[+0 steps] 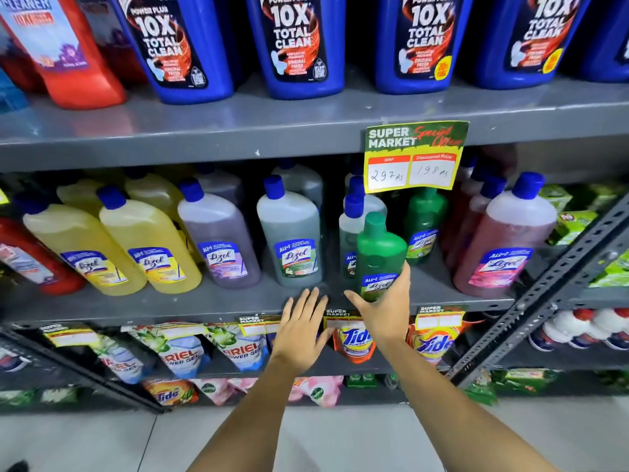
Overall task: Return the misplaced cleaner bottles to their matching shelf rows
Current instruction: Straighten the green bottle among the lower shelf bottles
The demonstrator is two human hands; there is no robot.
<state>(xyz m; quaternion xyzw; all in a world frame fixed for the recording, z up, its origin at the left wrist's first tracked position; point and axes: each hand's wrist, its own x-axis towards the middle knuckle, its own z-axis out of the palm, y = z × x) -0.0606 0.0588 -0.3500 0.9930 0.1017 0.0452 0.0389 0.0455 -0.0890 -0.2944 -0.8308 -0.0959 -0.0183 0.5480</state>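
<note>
My right hand (pixel 384 311) grips a green cleaner bottle (pixel 379 253) by its lower part, holding it upright at the front edge of the middle shelf (pixel 238 303). Behind it stand a small grey-green bottle (pixel 350 229) and another green bottle (pixel 423 226). My left hand (pixel 301 327) is open, fingers spread, hovering at the shelf edge just left of the held bottle and below a large grey-green bottle (pixel 292 240). It touches no bottle.
Left along the middle shelf stand a purple bottle (pixel 218 236), yellow bottles (pixel 146 243) and a red one (pixel 30 257). Pink bottles (pixel 507 240) stand on the right. Blue bottles (pixel 296 42) fill the upper shelf. A price card (pixel 413 156) hangs above the green bottles. Detergent pouches (pixel 354 340) sit below.
</note>
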